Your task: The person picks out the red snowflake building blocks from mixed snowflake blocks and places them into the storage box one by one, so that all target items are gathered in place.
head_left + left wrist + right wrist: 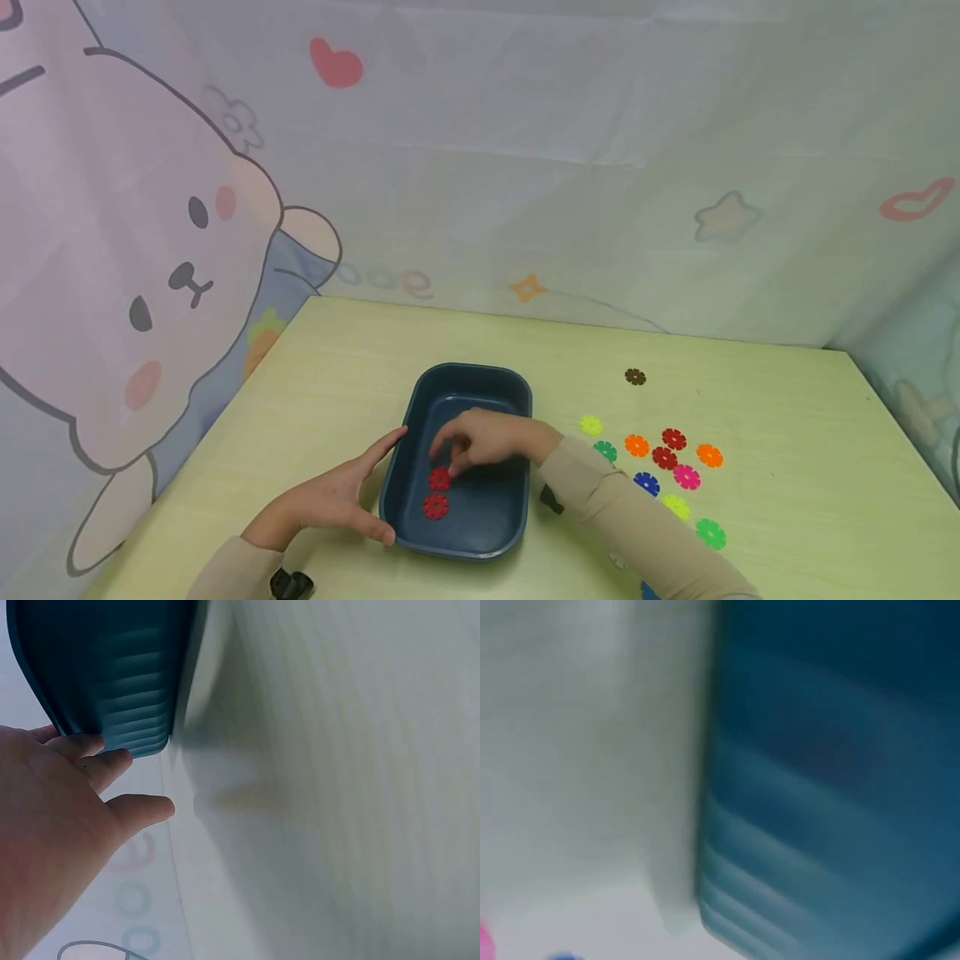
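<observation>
A dark blue rectangular tray [476, 533] stands on the table. Two red notched plastic discs, the nearer one [436, 506] and the farther one [439, 478], show inside it. My right hand [480, 437] reaches in over the tray from the right, with bent fingers and a gap between index and thumb. Its fingertips are right beside the farther red disc. Along the tray's left side rests my left hand [337, 496], fingers at the left rim and thumb by the near left corner. In the left wrist view, straight fingers [112, 766] touch the tray's outside.
To the right of the tray lie several loose notched discs, among them orange [709, 456], pink [686, 477], green [711, 534] and dark red [673, 439]. A brown disc [635, 377] lies farther back. A printed cloth [487, 167] hangs behind the table.
</observation>
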{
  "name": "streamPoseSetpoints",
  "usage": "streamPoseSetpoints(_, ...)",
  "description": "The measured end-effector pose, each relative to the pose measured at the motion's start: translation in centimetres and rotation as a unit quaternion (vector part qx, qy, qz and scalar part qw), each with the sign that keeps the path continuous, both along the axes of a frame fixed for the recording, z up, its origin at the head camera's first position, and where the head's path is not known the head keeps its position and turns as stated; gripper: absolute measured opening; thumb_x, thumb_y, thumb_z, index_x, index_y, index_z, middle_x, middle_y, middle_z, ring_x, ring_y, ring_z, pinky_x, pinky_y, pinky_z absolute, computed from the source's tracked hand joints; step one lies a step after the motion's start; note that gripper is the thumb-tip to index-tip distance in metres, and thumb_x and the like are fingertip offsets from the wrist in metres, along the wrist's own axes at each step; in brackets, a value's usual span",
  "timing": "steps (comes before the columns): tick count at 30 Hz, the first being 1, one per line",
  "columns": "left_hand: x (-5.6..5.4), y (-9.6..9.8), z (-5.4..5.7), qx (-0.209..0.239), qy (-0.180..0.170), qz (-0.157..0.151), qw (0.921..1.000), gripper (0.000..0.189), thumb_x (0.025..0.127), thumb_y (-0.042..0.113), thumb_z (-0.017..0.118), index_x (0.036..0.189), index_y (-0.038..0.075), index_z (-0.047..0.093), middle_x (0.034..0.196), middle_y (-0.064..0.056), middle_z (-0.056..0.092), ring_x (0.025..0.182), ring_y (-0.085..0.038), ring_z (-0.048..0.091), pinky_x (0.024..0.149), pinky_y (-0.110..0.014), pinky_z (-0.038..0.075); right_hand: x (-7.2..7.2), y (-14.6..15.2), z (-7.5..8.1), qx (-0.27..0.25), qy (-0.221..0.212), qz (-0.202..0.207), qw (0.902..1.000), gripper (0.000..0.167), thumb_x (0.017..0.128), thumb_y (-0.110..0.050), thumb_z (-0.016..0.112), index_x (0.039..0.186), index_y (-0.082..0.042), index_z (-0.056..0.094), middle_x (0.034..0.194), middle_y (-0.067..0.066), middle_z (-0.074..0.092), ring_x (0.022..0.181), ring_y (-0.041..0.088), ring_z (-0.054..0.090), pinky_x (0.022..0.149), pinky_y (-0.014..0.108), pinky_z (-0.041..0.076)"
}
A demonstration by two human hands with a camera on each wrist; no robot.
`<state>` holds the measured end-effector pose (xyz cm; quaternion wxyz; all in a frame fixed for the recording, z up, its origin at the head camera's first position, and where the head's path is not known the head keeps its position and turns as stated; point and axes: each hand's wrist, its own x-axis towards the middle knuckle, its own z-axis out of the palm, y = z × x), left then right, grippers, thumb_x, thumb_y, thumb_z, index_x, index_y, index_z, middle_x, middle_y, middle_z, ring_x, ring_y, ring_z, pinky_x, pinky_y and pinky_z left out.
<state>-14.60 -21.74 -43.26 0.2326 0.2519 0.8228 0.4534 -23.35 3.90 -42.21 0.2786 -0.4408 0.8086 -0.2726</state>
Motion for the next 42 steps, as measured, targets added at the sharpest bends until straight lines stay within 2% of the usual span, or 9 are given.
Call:
streamPoseSetpoints(6,0.0,0.0,-0.1,0.002,0.003,0.002,1.0,0.119,0.072,0.023,0.086,0.156,0.015,0.002,0.16,-0.017,0.006,0.145,-0.04,0.009,0.107,-0.067,0.017,-0.1,2.2,2.2,-0.038,0.023,-0.006,0.999,0.035,0.088,-0.012,0.071,0.122,-0.007,0.063,0.082,-0.008,0.064,0.069,0.002,0.056,0.067,0.02,0.047)
streamPoseSetpoints(12,0.0,0.0,-0.1,0.007,0.003,0.001,1.0,0.12,0.071,0.022,0.087,0.156,0.016,0.003,0.161,-0.016,0.007,0.145,-0.038,0.009,0.107,-0.067,0.018,0.3,5.8,4.5,-0.08,0.034,-0.021,0.996,0.035,0.089,-0.016,0.071,0.122,-0.007,0.063,0.086,-0.006,0.062,0.067,0.006,0.053,0.065,0.023,0.047)
streamPoseSetpoints(20,0.0,0.1,0.0,-0.001,0.013,-0.003,0.9999,0.121,0.071,0.024,0.087,0.156,0.015,0.002,0.16,-0.017,0.008,0.144,-0.04,0.01,0.107,-0.066,0.018,1.3,11.2,5.7,-0.093,0.062,-0.062,0.9918,0.031,0.09,-0.021,0.07,0.119,-0.01,0.064,0.089,-0.009,0.064,0.07,0.009,0.051,0.065,0.028,0.047)
streamPoseSetpoints(24,0.0,0.0,0.1,-0.007,0.016,-0.004,0.9998,0.121,0.071,0.024,0.087,0.156,0.015,0.001,0.16,-0.018,0.008,0.144,-0.041,0.01,0.107,-0.066,0.019,1.8,13.7,5.5,-0.089,0.076,-0.089,0.9891,0.032,0.089,-0.023,0.07,0.118,-0.011,0.065,0.09,-0.008,0.063,0.07,0.009,0.051,0.065,0.027,0.047)
streamPoseSetpoints(29,0.0,0.1,0.2,-0.005,0.017,-0.007,0.9998,0.121,0.071,0.024,0.087,0.156,0.015,0.001,0.16,-0.019,0.009,0.144,-0.042,0.01,0.107,-0.067,0.019,2.1,16.9,4.4,-0.08,0.07,-0.123,0.9867,0.033,0.089,-0.025,0.071,0.119,-0.011,0.064,0.094,-0.001,0.063,0.07,0.009,0.049,0.064,0.026,0.045)
streamPoseSetpoints(38,0.0,0.3,0.2,0.003,-0.004,-0.003,1.0,0.12,0.071,0.024,0.086,0.156,0.013,0.002,0.16,-0.018,0.006,0.145,-0.038,0.009,0.108,-0.066,0.018,2.9,22.4,2.1,-0.071,0.059,-0.184,0.9786,0.039,0.088,-0.021,0.072,0.12,-0.002,0.062,0.1,0.01,0.062,0.071,0.009,0.048,0.063,0.025,0.045)
streamPoseSetpoints(42,0.0,0.3,0.1,0.004,-0.003,-0.002,1.0,0.12,0.071,0.023,0.087,0.156,0.013,0.002,0.16,-0.018,0.007,0.145,-0.038,0.01,0.108,-0.066,0.018,3.3,24.4,1.2,-0.076,0.058,-0.21,0.9729,0.039,0.087,-0.02,0.073,0.119,0.0,0.061,0.099,0.011,0.061,0.071,0.009,0.048,0.062,0.024,0.045)
